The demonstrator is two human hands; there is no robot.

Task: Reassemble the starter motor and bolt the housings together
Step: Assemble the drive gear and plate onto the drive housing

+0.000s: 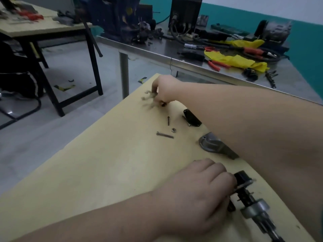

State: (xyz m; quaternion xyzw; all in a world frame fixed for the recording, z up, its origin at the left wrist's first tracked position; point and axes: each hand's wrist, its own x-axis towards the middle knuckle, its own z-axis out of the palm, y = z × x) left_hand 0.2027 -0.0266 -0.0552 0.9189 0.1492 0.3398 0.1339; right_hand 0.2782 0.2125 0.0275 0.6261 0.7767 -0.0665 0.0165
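Right hand [164, 90] pinches a blurred metal piece [149, 96] at the far edge of the tan table [104, 163]. Left hand [197, 191], fingers curled, grips the motor shaft [251, 205]. Loose bolt [164, 135] and nut [173, 130] lie between them.

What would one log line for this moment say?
left hand: holds motor shaft | right hand: picking small metal part | long bolt, nut: loose on table

Pale yellow tabletop [97, 172], silver bolt [164, 135], grey metal housing [215, 145], teal wall [262, 18], bright yellow rag [234, 61].

Head-worn view, down over worktable [104, 172]
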